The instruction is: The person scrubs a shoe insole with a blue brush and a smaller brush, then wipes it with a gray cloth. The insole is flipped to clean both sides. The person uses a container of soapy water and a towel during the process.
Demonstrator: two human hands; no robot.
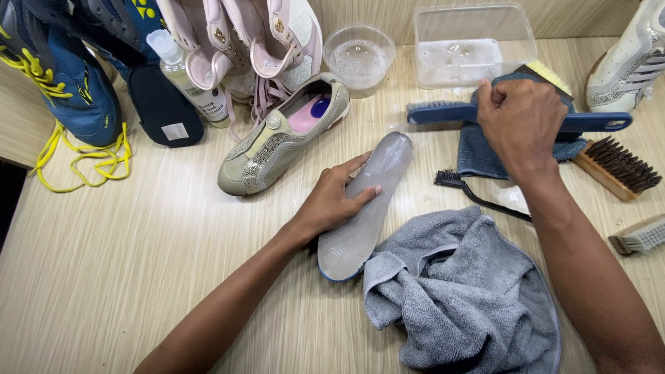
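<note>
My left hand rests flat on a grey shoe insole that lies lengthwise on the wooden table, pinning it down. My right hand is closed around the handle of a blue long-handled brush held level above a folded blue cloth. A beige slip-on shoe with a pink lining lies to the left of the insole. A crumpled grey towel touches the insole's near end.
Blue sneakers with yellow laces, a cleaner bottle and pink shoes crowd the back left. A round bowl and clear tub hold soapy water. Wooden brushes and a small black brush lie at right.
</note>
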